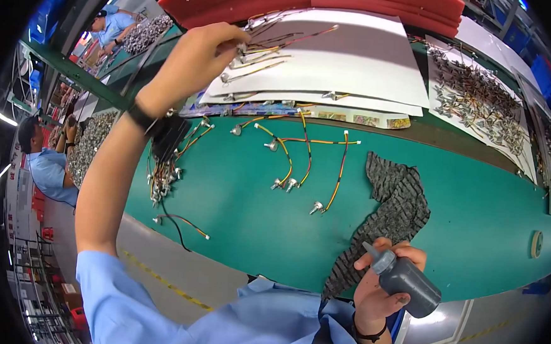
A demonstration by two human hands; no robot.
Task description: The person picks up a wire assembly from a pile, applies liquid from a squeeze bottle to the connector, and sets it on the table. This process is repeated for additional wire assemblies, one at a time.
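Observation:
My left hand (201, 60) reaches to the left part of the white paper sheets (358, 63). Its thumb and fingers pinch a small wired potentiometer, partly hidden by the fingertips. Several similar potentiometers with thin coloured leads lie beside it on the paper. In my right hand (376, 285), near my body, is a dark grey squeeze bottle (412, 286), tilted with its pointed nozzle toward the upper left. A crumpled dark grey striped cloth (393, 211) lies just beyond that hand. More wired potentiometers (317, 207) are spread over the green tabletop (234, 226).
A bunch of wired potentiometers (160, 184) lies below my left forearm. Red foam sheets (336, 5) border the far side. Another paper at right bears a pile of wired parts (481, 109). A tape roll (536, 245) sits far right. Two people (49, 164) work at left.

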